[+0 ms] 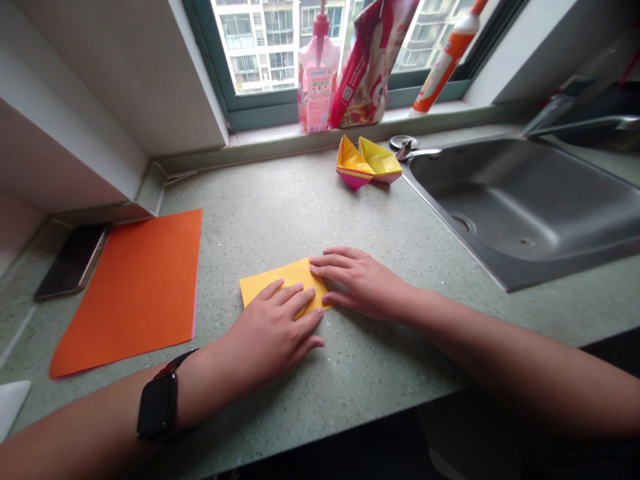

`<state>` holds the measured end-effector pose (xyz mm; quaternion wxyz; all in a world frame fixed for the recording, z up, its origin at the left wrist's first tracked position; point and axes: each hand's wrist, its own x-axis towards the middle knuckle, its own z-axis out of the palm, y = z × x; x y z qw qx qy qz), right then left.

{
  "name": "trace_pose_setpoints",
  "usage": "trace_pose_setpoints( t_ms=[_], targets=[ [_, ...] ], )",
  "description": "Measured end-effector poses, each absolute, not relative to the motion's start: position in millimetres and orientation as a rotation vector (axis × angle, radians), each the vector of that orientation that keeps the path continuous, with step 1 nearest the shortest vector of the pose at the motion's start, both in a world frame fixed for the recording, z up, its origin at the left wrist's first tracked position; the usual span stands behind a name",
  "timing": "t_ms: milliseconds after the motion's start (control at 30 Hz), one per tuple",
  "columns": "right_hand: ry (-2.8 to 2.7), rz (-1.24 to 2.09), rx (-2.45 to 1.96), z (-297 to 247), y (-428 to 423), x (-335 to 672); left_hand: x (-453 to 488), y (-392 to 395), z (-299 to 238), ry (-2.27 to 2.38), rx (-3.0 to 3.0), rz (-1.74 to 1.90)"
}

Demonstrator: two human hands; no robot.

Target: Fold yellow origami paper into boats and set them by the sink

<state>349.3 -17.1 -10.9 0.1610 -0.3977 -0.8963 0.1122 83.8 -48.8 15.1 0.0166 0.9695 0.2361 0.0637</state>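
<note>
Head view looks forward and down at two bare hands on a folded sheet of yellow paper [263, 285], which lies flat on the speckled grey-green surface [280, 213] between them. The left hand [270, 330] is open and flat, its fingers [293, 297] slightly spread across the paper's near side. The right hand [363, 283] is also open, with its fingers [335, 263] resting over the paper's right end. Neither hand pinches or lifts the sheet; both press down on it from above.

A black smartwatch [158, 405] sits on the left wrist. Farther left of the left hand lies a sheet of orange paper [127, 293], with a pink edge showing along its lower side. A dark smartphone [73, 260] rests just beside that sheet, on the side away from the hand.

Ahead of the hands, two folded yellow-and-pink paper boats [369, 163] sit touching each other. To the right of the right hand is a stainless steel sink [520, 207]. Beyond the boats, on the window sill, stand a pink pump bottle [317, 83], a tilted printed bag [370, 67] and a leaning orange-and-white bottle [445, 60].
</note>
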Motion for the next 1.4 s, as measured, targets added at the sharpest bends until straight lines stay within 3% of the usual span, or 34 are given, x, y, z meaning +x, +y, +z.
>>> trace_pose_setpoints(
  t_ms=[367, 733, 1133, 1267, 1400],
  targets=[
    [-2.595, 0.319, -1.116, -6.7, -15.5, 348.3, 59.2, -53.4, 23.9, 0.766, 3.008, 0.166],
    [-2.591, 0.339, -1.075, -11.1, -9.9, 349.5, 7.9, -82.2, 35.2, 1.131, 3.001, 0.087],
    [-2.609, 0.286, -1.062, -13.9, -11.0, 347.7, 20.4, -87.0, 48.9, 1.373, 2.956, -0.023],
    [-2.599, 0.281, -1.068, -17.0, -12.7, 348.2, 44.9, -76.9, 29.3, 1.097, 2.974, 0.249],
    [-2.595, 0.259, -1.092, -19.3, -16.6, 349.0, 63.7, -66.3, 5.1, 0.803, 2.893, 0.172]
  ],
)
